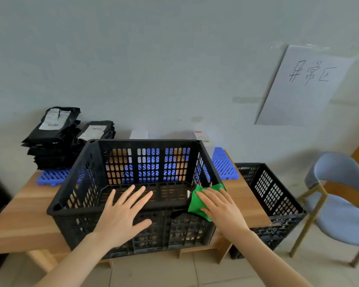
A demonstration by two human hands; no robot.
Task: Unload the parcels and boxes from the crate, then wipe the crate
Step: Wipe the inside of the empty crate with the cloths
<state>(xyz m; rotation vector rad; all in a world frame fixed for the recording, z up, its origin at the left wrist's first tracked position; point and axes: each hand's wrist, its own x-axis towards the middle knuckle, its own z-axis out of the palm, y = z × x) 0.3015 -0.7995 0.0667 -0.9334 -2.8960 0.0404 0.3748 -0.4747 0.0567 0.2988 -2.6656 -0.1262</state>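
A black slotted plastic crate [83,162] stands on a wooden table [29,210] in front of me, and nothing lies inside it. My left hand [122,214] lies flat with spread fingers over the crate's near rim. My right hand [220,206] presses a green cloth [195,201] with straight fingers onto the near right corner of the rim. Two stacks of black parcels [54,137] with white labels sit at the table's back left. White boxes [139,134] show behind the crate, mostly hidden by it.
Blue plastic grid mats [224,162] lie on the table under and behind the crate. A second black crate [274,189] stands to the right of the table. A blue chair [340,204] with a gold frame is farther right. A handwritten paper sign [303,85] hangs on the wall.
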